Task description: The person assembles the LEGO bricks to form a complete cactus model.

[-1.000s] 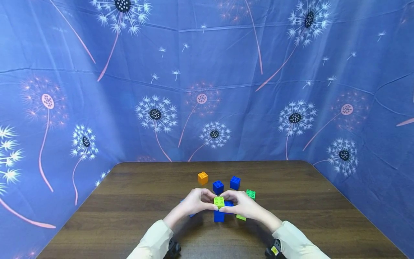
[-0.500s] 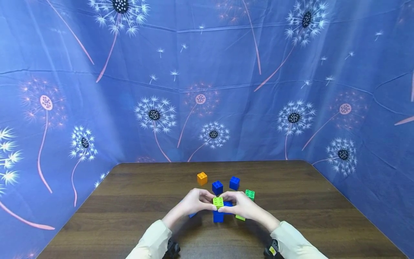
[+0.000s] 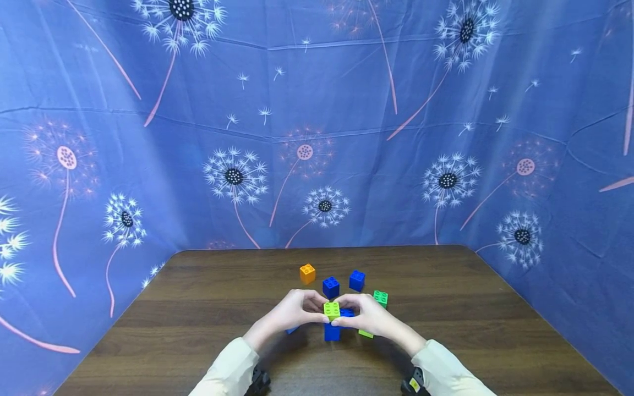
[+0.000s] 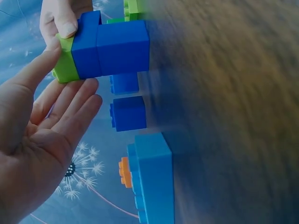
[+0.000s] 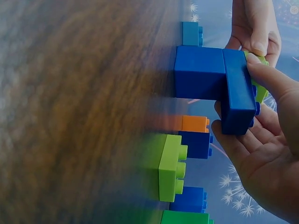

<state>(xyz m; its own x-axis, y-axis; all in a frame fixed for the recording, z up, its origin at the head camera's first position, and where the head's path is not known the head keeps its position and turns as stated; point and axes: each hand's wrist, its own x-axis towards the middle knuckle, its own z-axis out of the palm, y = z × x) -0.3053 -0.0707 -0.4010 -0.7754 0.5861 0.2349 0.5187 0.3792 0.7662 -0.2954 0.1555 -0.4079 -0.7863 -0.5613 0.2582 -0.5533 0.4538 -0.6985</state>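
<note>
Our left hand [image 3: 292,312] and right hand [image 3: 371,316] close in on the block stack [image 3: 333,322] from both sides, so nothing passes between them. Just beyond our fingertips stand two blue blocks [image 3: 331,287] and an orange block [image 3: 307,273], blocking a straight push forward. A green block [image 3: 380,298] sits just past our right hand, and a light blue block [image 4: 152,179] lies by our left palm. Outward of each hand and behind our wrists the desk [image 3: 198,308] lies bare.
</note>
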